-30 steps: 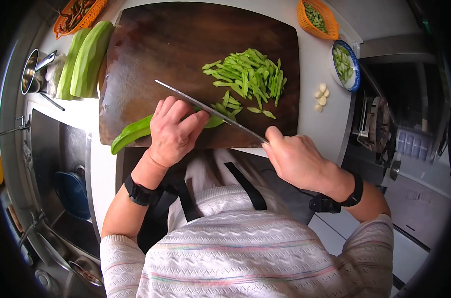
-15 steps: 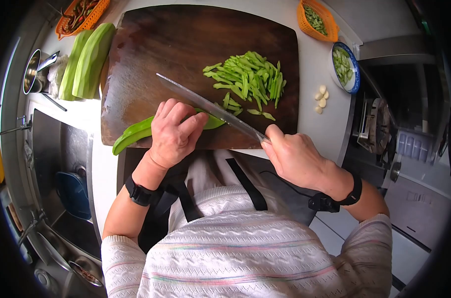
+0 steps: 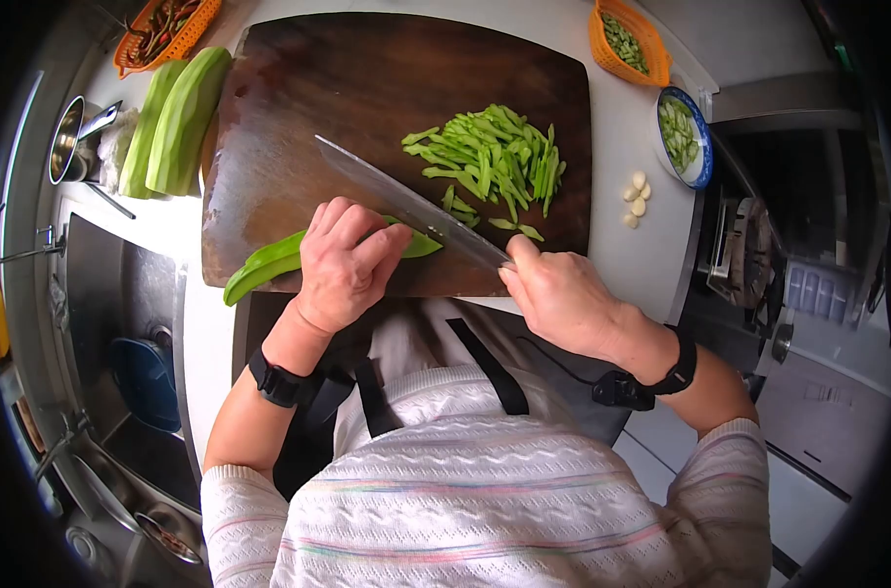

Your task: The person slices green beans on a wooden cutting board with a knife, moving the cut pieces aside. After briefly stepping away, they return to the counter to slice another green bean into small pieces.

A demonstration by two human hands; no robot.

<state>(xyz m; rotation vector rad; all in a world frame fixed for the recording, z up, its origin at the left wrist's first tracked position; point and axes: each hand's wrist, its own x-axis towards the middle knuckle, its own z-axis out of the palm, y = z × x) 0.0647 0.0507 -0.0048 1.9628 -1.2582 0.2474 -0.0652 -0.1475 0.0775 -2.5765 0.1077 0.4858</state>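
Note:
A long green vegetable (image 3: 269, 263) lies along the near edge of the dark wooden cutting board (image 3: 318, 73). My left hand (image 3: 346, 263) presses down on it with curled fingers, and its cut end shows to the right of them. My right hand (image 3: 561, 299) grips the handle of a large knife (image 3: 406, 201). The blade slants up and left, close beside my left fingers and over the board. Beyond the blade is a heap of green slices (image 3: 495, 152), with a few loose slices nearer to the knife.
Two pale green peeled gourds (image 3: 186, 122) lie left of the board. Orange baskets stand at the back left (image 3: 176, 34) and back right (image 3: 627, 44). A blue-rimmed bowl (image 3: 702, 162) and garlic cloves (image 3: 638, 194) are on the right. A sink (image 3: 142, 294) is at left.
My right hand and the knife have shifted slightly left, and more of the blade's flat side shows. My left hand has stayed almost in place on the vegetable.

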